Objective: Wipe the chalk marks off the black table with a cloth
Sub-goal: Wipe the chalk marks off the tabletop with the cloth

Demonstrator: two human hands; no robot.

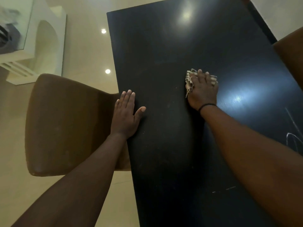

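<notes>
**Wiping in progress; marks remain along right edge**

The right hand (202, 90) presses a folded striped cloth (190, 79) flat against the black table (164, 54) near its middle, fingers spread over the fabric, not curled round it. The left hand (127, 115) rests flat and empty at the left edge, beside a brown chair (65, 125). The centre appears clean. Chalk marks (293, 138) remain at the right edge, with faint dashes (224, 190) toward the near end. Judged partly complete.
</notes>
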